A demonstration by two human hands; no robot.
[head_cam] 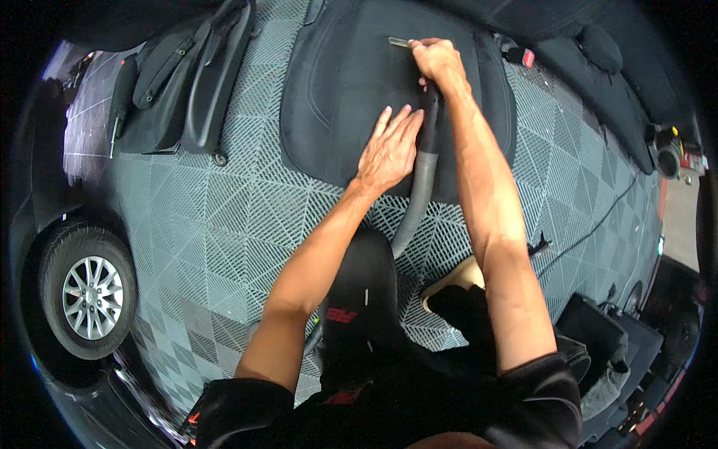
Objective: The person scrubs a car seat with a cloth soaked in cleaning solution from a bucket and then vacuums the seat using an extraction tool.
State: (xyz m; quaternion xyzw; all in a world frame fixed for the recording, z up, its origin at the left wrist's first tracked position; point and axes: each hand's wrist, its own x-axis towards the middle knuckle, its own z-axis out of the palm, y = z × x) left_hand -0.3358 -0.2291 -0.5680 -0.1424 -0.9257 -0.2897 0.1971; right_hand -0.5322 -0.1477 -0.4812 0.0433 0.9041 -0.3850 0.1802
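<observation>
A black fabric car seat (359, 73) lies on the floor in front of me, with stitched side bolsters. My right hand (440, 59) grips a vacuum wand near the top of the seat. The wand's flat nozzle tip (399, 42) sticks out to the left of that fist, on or just above the fabric. Below the fist, the wand's black tube (431, 118) runs into a grey ribbed hose (422, 179) that curves down towards my legs. My left hand (388, 150) rests palm down on the lower part of the seat, left of the tube, its fingers stretched out and holding nothing.
More black seat parts (205, 84) lie at upper left and a long seat piece (594, 95) at upper right, beside a red buckle (528, 58). A car wheel (92, 297) stands at left. A thin cable (597, 227) crosses the grey floor tiles (241, 196). Dark items (594, 331) sit at lower right.
</observation>
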